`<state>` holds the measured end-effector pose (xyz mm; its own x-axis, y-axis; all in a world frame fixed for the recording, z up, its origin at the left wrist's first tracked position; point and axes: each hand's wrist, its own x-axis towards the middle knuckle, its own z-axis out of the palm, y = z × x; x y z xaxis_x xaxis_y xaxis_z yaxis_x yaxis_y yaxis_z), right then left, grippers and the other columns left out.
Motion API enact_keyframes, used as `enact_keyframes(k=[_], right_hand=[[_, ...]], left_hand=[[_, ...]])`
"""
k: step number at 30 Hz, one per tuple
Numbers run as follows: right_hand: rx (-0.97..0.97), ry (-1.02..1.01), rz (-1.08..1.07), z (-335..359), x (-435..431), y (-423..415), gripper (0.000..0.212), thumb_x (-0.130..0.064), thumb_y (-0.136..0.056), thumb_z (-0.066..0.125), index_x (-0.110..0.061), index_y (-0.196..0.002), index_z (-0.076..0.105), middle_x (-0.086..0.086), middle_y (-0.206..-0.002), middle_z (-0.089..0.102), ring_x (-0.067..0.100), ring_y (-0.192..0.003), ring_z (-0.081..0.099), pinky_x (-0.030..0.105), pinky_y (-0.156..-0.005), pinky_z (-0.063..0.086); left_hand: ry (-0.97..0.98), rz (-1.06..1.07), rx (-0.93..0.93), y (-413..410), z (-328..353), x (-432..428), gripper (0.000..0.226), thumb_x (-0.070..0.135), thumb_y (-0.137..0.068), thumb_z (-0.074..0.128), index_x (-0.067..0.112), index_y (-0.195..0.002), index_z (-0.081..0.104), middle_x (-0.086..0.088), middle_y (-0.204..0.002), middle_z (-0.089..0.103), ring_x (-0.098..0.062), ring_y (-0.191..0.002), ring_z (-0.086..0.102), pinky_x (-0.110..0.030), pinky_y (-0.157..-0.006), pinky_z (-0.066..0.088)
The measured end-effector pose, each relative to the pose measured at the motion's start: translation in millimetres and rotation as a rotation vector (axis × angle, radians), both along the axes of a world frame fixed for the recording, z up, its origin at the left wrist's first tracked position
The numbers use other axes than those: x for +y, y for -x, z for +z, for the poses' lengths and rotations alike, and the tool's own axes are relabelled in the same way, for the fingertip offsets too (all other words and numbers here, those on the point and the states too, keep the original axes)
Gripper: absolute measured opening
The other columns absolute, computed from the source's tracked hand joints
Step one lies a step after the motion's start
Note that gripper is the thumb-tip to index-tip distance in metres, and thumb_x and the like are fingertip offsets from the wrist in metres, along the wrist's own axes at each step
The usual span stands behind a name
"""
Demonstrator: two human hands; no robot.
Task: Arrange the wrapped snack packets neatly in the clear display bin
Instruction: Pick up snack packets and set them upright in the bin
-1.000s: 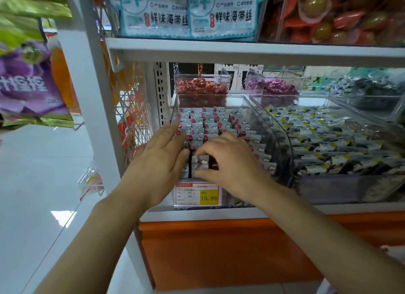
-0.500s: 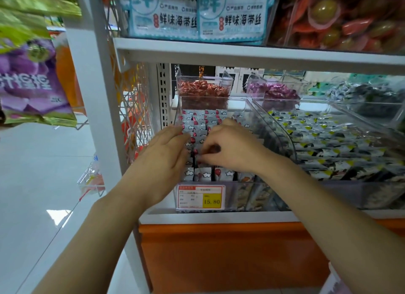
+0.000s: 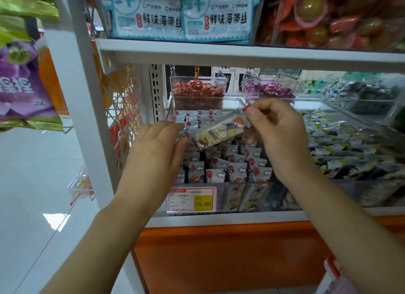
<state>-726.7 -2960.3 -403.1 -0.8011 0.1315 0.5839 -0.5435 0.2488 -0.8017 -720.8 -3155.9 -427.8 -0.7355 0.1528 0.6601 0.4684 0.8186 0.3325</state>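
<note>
A clear display bin [image 3: 245, 200] on the middle shelf holds several grey wrapped snack packets [image 3: 237, 172] standing upright in rows. My right hand [image 3: 278, 135] is raised above the bin and pinches one long snack packet [image 3: 219, 132] by its upper end, so it hangs tilted over the rows. My left hand [image 3: 155, 146] hovers at the bin's left side with fingers relaxed, its fingertips near the lifted packet's lower end.
A yellow price tag [image 3: 192, 199] is clipped to the bin front. A neighbouring clear bin [image 3: 350, 192] of dark packets sits to the right. Red candies [image 3: 197, 89] and purple candies [image 3: 269, 89] fill the rear bins. The upper shelf edge [image 3: 241, 52] hangs close overhead.
My right hand has lifted out of the rows, pulling one packet up above the bin. My left hand has drawn slightly back to the left.
</note>
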Motion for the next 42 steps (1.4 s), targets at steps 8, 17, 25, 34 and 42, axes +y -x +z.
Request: enact_keyframes(k=[8, 17, 25, 34, 42], right_hand=[[-0.265, 0.462, 0.211, -16.9, 21.9, -11.4, 0.011, -0.007, -0.088, 0.055, -0.006, -0.083, 0.064, 0.006, -0.076, 0.063, 0.012, -0.059, 0.063, 0.020, -0.052, 0.052], [-0.376, 0.531, 0.309, -24.8, 29.3, -12.6, 0.030, 0.007, -0.077, 0.059, 0.001, -0.106, 0.061, 0.007, -0.076, 0.069, 0.018, -0.068, 0.070, 0.020, -0.057, 0.054], [-0.328, 0.608, 0.274, -21.3, 33.7, -13.5, 0.021, 0.009, -0.079, 0.058, -0.003, -0.094, 0.065, 0.008, -0.073, 0.069, 0.019, -0.065, 0.070, 0.020, -0.057, 0.055], [-0.199, 0.454, 0.131, -25.0, 35.2, -14.1, 0.018, 0.009, -0.084, 0.056, -0.008, -0.086, 0.063, 0.001, -0.071, 0.065, 0.014, -0.064, 0.068, 0.022, -0.061, 0.056], [-0.099, 0.174, 0.089, -23.2, 26.7, -19.7, 0.023, 0.009, -0.085, 0.057, -0.013, -0.078, 0.063, -0.005, -0.077, 0.071, 0.016, -0.074, 0.071, 0.021, -0.066, 0.056]], left_hand=[[-0.448, -0.271, -0.273, -7.8, 1.4, 23.4, 0.023, 0.028, -0.095, 0.043, 0.022, -0.079, 0.059, -0.006, -0.062, 0.054, -0.003, -0.053, 0.047, -0.012, -0.050, 0.037], [-1.081, -0.302, -0.493, -3.3, 4.2, 27.3, 0.014, 0.018, -0.090, 0.055, 0.009, -0.082, 0.061, -0.001, -0.060, 0.063, -0.010, -0.055, 0.062, -0.016, -0.054, 0.051], [-1.191, -0.428, -0.561, -1.5, 6.5, 27.9, 0.003, 0.004, -0.086, 0.054, 0.005, -0.085, 0.057, -0.004, -0.061, 0.057, -0.009, -0.052, 0.060, -0.014, -0.051, 0.050], [-1.182, -0.598, -0.643, -0.6, 6.8, 23.0, 0.017, 0.003, -0.072, 0.060, 0.008, -0.088, 0.064, 0.001, -0.065, 0.062, -0.013, -0.064, 0.066, -0.019, -0.063, 0.054], [-1.015, -0.474, -0.657, -2.6, 6.5, 20.6, 0.031, 0.037, -0.064, 0.069, 0.022, -0.092, 0.071, -0.007, -0.094, 0.070, -0.018, -0.083, 0.068, -0.020, -0.073, 0.054]])
